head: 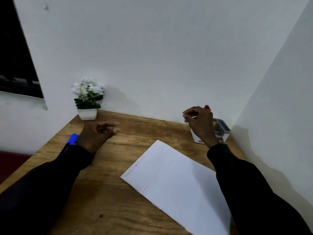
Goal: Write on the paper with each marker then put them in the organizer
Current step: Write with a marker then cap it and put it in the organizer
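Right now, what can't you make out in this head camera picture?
Head view:
Red marker: only one end shows; the right hand hides the rest.
Organizer: the right hand covers its left part; contents too dim to name.
Blue marker: lower end hidden under the left sleeve.
Paper: near edge cut off by the frame; faint print too small to read.

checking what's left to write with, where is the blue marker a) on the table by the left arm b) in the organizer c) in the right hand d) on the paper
a: the blue marker lies on the table beside the left sleeve, while the right hand holds a red marker by the organizer.
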